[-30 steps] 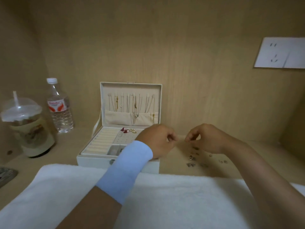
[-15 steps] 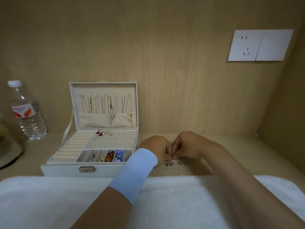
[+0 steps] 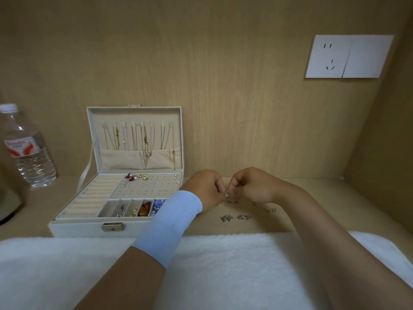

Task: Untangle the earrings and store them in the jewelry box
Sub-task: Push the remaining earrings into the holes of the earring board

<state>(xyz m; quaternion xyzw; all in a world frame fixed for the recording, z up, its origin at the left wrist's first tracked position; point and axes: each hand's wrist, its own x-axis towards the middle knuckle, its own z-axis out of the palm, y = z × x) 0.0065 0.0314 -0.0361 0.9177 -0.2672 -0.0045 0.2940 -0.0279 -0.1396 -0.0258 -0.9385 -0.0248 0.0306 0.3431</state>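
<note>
An open cream jewelry box (image 3: 76,228) stands on the wooden desk, left of centre, with chains hanging in its lid and a few earrings on its perforated panel. Just right of the box my left hand (image 3: 204,190) and my right hand (image 3: 252,186) meet above the desk. Their fingertips pinch a small silver earring (image 3: 227,193) between them. Several more small silver earrings (image 3: 234,217) lie loose on the desk below and to the right of my hands. My left wrist wears a light blue band.
A white fluffy towel (image 3: 223,271) covers the near edge of the desk under my forearms. A plastic water bottle (image 3: 29,151) stands at the far left. A white wall socket (image 3: 348,55) sits on the back panel, upper right. A wooden side wall closes the right.
My view has swung right and down, so the box and bottle sit further left. My hands came together, then parted slightly, with a small earring showing between the fingertips.
</note>
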